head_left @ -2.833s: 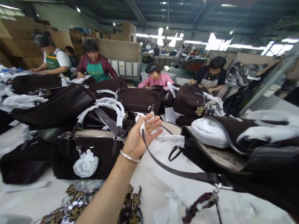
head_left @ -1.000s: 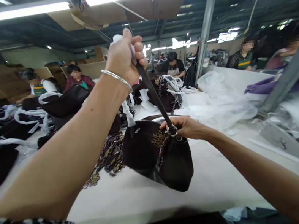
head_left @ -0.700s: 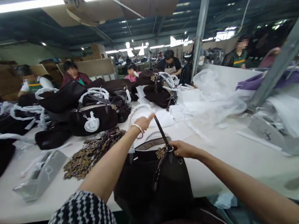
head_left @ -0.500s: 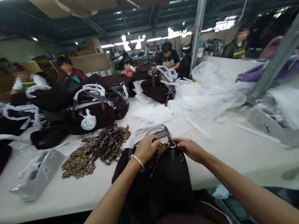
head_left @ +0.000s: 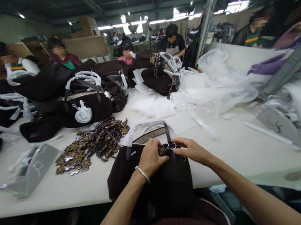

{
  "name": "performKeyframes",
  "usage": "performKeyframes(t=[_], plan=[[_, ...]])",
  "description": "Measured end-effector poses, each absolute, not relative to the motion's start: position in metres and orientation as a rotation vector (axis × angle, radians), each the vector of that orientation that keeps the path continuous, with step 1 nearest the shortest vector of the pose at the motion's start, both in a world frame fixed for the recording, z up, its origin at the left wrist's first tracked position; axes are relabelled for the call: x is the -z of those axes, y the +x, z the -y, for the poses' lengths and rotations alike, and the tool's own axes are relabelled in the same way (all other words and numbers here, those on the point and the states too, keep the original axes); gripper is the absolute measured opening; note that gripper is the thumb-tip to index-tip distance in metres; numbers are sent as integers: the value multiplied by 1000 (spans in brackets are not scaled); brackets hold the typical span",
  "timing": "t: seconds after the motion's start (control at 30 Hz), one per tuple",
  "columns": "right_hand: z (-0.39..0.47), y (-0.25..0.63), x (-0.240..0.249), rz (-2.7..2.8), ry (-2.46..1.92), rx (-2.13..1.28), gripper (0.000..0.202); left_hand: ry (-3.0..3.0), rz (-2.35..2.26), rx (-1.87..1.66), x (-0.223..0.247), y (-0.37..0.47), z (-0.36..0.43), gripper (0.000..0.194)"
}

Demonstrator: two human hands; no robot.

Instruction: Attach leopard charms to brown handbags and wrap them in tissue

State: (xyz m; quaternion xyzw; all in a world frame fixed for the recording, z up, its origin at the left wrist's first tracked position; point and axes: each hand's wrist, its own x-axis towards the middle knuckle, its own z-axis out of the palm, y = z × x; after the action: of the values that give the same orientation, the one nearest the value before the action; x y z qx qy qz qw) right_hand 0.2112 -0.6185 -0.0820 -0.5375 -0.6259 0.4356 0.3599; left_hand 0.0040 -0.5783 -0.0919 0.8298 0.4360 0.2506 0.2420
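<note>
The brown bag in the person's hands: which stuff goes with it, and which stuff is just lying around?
In use:
brown bag
metal ring with the patterned charm
left hand
right hand

Lying about:
pile of patterned charms
tape dispenser
other bags
white wrapping
table

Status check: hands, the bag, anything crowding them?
Left hand and right hand both pinched on the leopard charm at the strap ring. Dark brown bag hangs over the table edge. Charm pile sits left, apart.
</note>
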Motion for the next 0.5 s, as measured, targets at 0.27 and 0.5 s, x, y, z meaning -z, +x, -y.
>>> performKeyframes(t=[0.27,0.5], plan=[[644,201,45,1436,-1640,-863,22,2140,-1267,-551,79,4,592,20],[650,180,66,906,-1509,-1691,46,2532,-1159,-480,77,14,622,16]])
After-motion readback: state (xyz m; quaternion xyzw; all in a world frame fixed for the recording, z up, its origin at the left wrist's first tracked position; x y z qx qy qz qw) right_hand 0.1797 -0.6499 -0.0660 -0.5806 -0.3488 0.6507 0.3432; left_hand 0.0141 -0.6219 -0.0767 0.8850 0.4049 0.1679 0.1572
